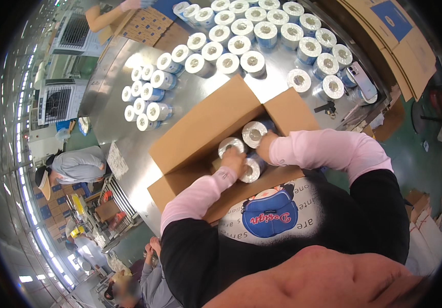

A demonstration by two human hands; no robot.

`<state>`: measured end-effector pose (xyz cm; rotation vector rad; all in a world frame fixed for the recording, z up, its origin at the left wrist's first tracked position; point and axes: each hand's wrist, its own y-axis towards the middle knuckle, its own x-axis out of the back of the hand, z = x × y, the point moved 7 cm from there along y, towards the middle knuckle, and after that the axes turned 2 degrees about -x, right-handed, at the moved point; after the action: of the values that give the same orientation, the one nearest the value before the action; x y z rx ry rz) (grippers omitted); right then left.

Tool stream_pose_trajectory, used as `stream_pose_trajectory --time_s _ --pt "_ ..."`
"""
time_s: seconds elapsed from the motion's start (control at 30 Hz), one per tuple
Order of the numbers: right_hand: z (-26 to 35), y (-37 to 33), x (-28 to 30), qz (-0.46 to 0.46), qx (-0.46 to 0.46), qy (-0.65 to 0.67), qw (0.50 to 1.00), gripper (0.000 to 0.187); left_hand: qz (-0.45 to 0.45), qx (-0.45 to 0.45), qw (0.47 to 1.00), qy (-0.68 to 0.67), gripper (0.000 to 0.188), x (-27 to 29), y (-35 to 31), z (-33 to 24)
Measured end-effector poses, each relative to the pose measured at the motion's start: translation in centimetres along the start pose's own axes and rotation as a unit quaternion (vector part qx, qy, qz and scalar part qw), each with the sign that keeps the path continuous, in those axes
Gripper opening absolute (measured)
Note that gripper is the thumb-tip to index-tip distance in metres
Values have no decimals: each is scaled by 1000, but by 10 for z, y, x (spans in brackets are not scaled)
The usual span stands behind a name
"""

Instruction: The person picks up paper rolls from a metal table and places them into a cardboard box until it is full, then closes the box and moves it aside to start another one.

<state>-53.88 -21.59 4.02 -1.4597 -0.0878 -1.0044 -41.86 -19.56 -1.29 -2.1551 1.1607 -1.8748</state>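
Though blurred, left fingers [240,154] half-curled on one white roll [229,146], right fingers [265,142] mostly hidden against another roll [253,133], both grips uncertain.

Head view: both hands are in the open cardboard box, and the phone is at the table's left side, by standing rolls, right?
Not quite: the head view shows the phone at the right side of the table, by standing rolls. The left hand and right hand are in the open cardboard box, as stated.
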Motion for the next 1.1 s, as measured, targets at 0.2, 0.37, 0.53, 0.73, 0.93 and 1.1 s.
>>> stream_pose_trajectory --time_s 0.2,0.37,0.53,0.73,0.93,1.1 --pt "-34 -68 85 -424 206 339 814 30 -129 -39 987 -88 30 9 20 -18" --pt "-292 -72 9 -594 -268 429 625 41 105 44 992 52 44 -29 70 -35" --pt "-343 14 -125 -307 -377 429 762 55 168 -171 804 -544 34 186 102 -52" --pt "-381 -32 -54 -383 -443 281 760 32 -116 150 952 -241 57 223 273 117" --pt "-402 -19 -88 -345 -473 189 788 40 18 324 945 -48 66 158 316 76" --pt "-333 7 -84 -324 -472 247 781 44 1 382 922 -62 55 153 286 92"
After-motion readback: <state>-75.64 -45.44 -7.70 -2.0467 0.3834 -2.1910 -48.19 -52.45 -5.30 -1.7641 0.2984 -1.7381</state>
